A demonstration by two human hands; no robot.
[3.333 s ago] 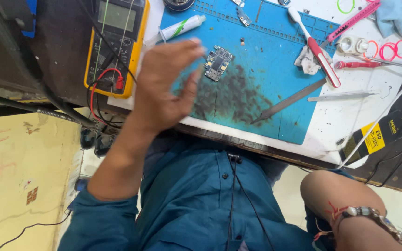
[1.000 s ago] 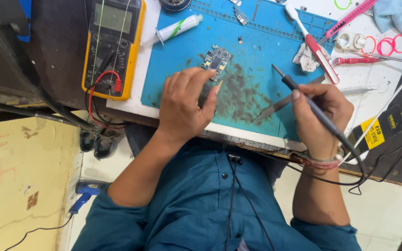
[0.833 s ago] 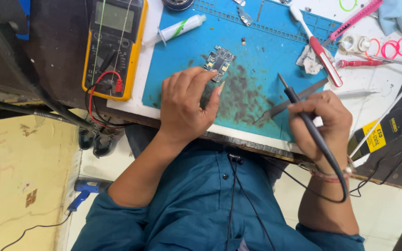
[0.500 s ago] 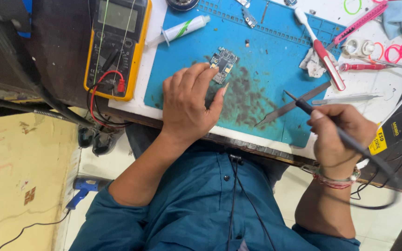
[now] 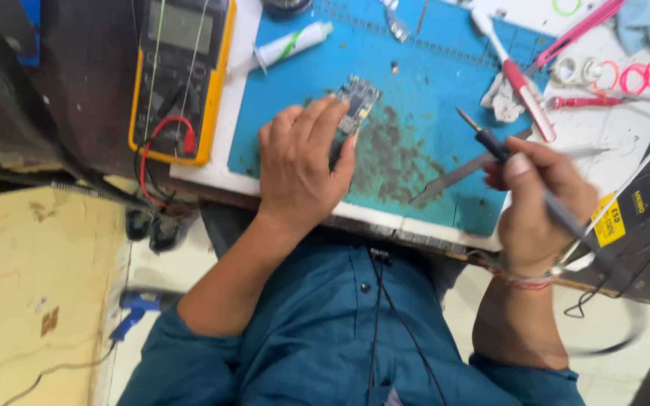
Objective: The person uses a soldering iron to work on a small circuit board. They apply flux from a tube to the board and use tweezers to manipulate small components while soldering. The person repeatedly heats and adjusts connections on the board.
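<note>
Two hands at work over the worktop point(image 5: 205, 162), near edge first. Left hand point(image 5: 299, 169) laid palm down on the blue mat point(image 5: 415, 98), fingers point(image 5: 317, 120) spread and loosely open, fingertips resting against the small circuit board point(image 5: 356, 101). Right hand point(image 5: 543, 203) closed around the soldering iron point(image 5: 517, 169), tip raised clear of the mat and pointing toward the board, cable trailing back past the wrist.

Circuit board: small, dark, rectangular, densely populated, lying flat near the mat centre just beyond a dark stained patch point(image 5: 393, 158). Flat metal blade point(image 5: 453, 173) lying on the mat between the two hands.

Farther back: yellow multimeter point(image 5: 178, 75) with red lead at left, white tube point(image 5: 287, 45), red-and-white tool point(image 5: 517, 75), pink rings point(image 5: 645, 75) at far right. No containers distinguishable.

Compared with half a second earlier: right hand and iron lifted slightly, still off the board; left hand unchanged on the board.
</note>
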